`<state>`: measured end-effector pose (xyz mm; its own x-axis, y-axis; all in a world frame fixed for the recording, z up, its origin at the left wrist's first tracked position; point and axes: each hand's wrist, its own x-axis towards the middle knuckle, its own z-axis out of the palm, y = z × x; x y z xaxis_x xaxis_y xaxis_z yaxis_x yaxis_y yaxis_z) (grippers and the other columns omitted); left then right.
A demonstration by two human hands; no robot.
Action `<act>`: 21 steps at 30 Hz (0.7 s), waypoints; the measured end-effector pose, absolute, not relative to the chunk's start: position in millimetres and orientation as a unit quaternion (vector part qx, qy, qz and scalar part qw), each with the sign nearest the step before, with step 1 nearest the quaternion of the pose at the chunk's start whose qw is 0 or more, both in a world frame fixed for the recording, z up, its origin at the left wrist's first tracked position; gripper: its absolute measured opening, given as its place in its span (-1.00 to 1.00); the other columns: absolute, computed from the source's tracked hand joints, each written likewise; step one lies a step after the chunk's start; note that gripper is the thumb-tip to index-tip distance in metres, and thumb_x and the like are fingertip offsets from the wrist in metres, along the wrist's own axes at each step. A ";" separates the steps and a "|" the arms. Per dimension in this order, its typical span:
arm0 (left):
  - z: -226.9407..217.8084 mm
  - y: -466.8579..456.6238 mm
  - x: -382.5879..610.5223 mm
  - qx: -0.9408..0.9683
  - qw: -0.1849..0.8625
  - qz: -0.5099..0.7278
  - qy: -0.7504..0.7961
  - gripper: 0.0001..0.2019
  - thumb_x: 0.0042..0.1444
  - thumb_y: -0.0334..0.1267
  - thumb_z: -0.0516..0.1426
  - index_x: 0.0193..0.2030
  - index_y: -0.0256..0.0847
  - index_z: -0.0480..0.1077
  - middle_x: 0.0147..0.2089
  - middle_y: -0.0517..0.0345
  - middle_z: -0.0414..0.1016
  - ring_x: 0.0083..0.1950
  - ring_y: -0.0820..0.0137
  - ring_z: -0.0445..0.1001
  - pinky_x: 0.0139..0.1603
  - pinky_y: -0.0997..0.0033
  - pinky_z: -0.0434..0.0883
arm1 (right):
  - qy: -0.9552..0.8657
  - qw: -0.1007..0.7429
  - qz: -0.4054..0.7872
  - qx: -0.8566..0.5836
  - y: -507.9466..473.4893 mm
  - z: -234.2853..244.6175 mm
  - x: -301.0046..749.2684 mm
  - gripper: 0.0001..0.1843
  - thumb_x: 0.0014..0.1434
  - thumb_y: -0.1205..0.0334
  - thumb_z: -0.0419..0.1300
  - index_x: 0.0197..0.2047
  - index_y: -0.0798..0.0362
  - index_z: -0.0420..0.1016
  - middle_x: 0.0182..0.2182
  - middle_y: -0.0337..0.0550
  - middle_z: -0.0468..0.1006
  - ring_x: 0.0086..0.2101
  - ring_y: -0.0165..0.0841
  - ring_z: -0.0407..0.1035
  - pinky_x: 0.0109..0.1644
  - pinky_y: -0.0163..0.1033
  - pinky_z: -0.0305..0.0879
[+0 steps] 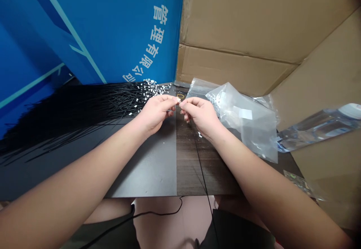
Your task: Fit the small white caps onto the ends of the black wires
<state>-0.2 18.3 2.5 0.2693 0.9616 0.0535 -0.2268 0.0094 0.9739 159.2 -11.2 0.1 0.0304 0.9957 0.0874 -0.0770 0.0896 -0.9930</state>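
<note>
Forearms point(73, 177) extend in from both lower corners, raised over a two-tone dark tabletop point(149, 170), so that the hands are kept together near its middle. At far left, a blue printed banner point(93, 27) with white lettering stands behind a broad fan of thin black cable ties point(76, 121). These are laid with their ends pointing toward the hands, seemingly to be kept within reach, and a scatter of small white pieces point(149, 89) is gathered at those ends. The left grip point(155, 113) is curled nearly shut with its fingertips turned inward, though whether anything is held by it cannot be told. A tiny white piece point(178, 100) is pinched at the fingertips of the right grip point(199, 118), held clear of the tabletop, apparently so that it can be controlled finely. A yellow rubber band point(180, 95) lies just behind it. Further right, clear plastic bags point(242, 123) are heaped beside the right hand, and a clear plastic bottle point(318, 129) lies on brown cardboard point(254, 23) that walls off the upper right.
</note>
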 end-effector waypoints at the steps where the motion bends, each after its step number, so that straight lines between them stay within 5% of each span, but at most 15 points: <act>1: 2.3 18.3 -0.2 0.511 0.611 0.485 0.360 -0.78 -0.06 -0.16 0.45 -0.44 -0.23 0.57 -0.43 0.14 0.45 -0.35 0.43 0.40 -0.31 0.38 0.29 | -0.496 0.548 0.488 -0.463 -11.2 -0.1 159.2 -0.87 0.08 0.19 0.39 -0.40 0.05 0.57 -0.53 -0.30 0.53 -0.57 -0.51 0.32 -0.49 -0.34 0.23; 21: 0.2 17.3 0.5 0.569 0.546 0.511 0.342 -0.75 0.02 -0.08 0.43 -0.41 -0.20 0.57 -0.43 0.17 0.45 -0.39 0.45 0.31 -0.27 0.35 0.29 | -0.411 0.541 0.604 -0.416 -13.1 5.0 156.5 -0.86 0.08 0.27 0.37 -0.43 0.08 0.51 -0.56 -0.28 0.46 -0.58 -0.51 0.26 -0.50 -0.31 0.18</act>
<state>0.5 17.3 0.2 0.2442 0.9469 0.2093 -0.1689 -0.1710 0.9707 156.5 -13.1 5.0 -0.0680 0.9960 -0.0577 -0.3121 -0.0762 -0.9470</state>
